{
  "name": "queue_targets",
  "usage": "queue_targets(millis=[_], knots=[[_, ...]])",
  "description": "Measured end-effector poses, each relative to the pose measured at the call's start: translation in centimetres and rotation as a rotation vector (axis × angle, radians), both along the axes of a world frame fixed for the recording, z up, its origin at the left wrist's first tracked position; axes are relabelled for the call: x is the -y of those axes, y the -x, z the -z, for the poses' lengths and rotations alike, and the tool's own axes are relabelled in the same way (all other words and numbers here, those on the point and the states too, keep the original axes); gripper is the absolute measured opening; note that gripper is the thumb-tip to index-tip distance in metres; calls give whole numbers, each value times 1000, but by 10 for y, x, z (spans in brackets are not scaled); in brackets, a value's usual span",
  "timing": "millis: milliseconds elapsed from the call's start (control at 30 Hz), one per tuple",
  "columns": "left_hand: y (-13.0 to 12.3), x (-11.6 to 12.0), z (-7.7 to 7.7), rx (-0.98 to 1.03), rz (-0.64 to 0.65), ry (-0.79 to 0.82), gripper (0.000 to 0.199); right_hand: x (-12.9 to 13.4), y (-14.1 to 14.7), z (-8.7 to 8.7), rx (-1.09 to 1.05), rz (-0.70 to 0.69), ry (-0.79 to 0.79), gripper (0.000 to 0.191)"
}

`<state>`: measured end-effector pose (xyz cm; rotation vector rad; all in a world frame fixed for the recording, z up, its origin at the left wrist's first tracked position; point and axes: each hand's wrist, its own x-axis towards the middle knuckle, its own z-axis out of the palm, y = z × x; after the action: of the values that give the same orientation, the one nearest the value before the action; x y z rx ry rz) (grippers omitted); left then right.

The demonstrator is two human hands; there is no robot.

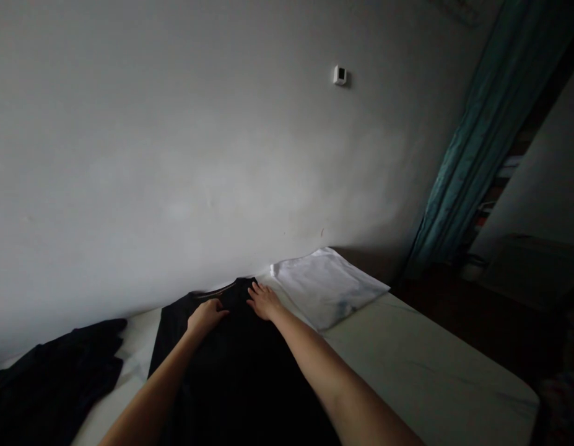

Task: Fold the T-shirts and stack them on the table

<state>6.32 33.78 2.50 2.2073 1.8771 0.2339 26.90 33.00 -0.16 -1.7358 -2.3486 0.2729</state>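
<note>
A black shirt (240, 371) lies spread on the table, its neckline toward the wall. On the left side below the neckline, my left hand (205, 319) is closed on the cloth with its fingers curled and its thumb pointing right. Near the right shoulder of the shirt, my right hand (264, 301) rests open and flat, fingers spread on the fabric. Lower parts of the shirt are partly covered by my forearms and run out of view at the bottom.
A folded white garment (321, 282) lies right of the shirt against the wall. Another dark garment (59, 378) lies loosely at the left. The pale marbled table (435, 365) has a rounded right corner. A teal curtain (472, 142) hangs at the right.
</note>
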Motion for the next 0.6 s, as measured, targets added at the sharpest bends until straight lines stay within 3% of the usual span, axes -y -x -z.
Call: queue_targets(millis=[267, 433, 533, 600], knots=[[10, 23, 9, -106, -30, 20, 19, -18, 5, 17, -2, 78, 22, 63], [4, 48, 5, -207, -67, -36, 29, -18, 4, 13, 19, 99, 21, 59], [-6, 69, -2, -263, -21, -195, 26, -8, 1, 6, 35, 75, -5, 57], [-14, 89, -4, -277, 94, -321, 25, 10, -5, 4, 38, 30, -33, 55]])
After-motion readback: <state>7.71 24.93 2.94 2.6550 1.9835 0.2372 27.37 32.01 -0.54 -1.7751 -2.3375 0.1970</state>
